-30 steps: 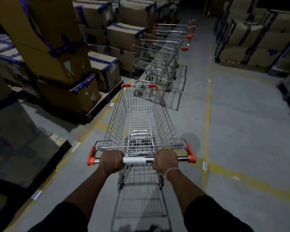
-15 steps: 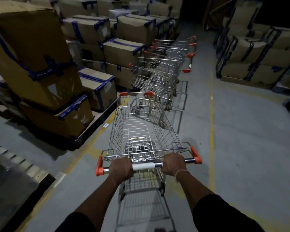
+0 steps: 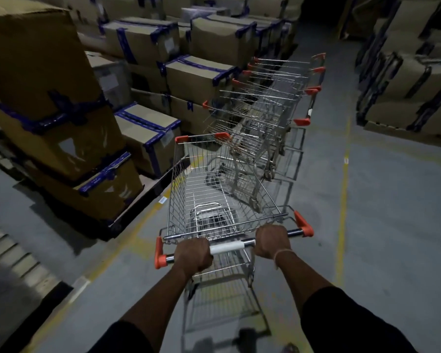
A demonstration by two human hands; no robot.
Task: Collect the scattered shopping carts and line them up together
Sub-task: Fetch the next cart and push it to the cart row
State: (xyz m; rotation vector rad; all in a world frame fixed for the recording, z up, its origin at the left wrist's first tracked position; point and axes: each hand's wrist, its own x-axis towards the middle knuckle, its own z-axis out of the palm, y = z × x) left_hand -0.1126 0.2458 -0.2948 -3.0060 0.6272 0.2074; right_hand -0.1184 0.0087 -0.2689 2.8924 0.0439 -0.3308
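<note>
— Closer now, isn't it? Since a second ago the cart (image 3: 222, 189) is nosing up to the row (image 3: 273, 98), and the boxes (image 3: 49, 98) on the left are sliding back past us.

— Yes. Its front rim is sitting just beside the rearmost cart of the row, slightly to the left of it; whether they are touching, I cannot tell.

— And the hands?

— Both are clenching the handle (image 3: 227, 248). Left hand (image 3: 192, 254) is gripping near the orange end cap, right hand (image 3: 273, 240) past the white sleeve, fingers curled round the bar and hidden beneath it.

— Wheels?

— Blurred, cut off at the bottom edge. Far carts are smearing together in the dim light, so counting them is hard.

— Floor?

— Grey floor (image 3: 392, 225), with a yellow line (image 3: 344, 200) running alongside the row.
</note>
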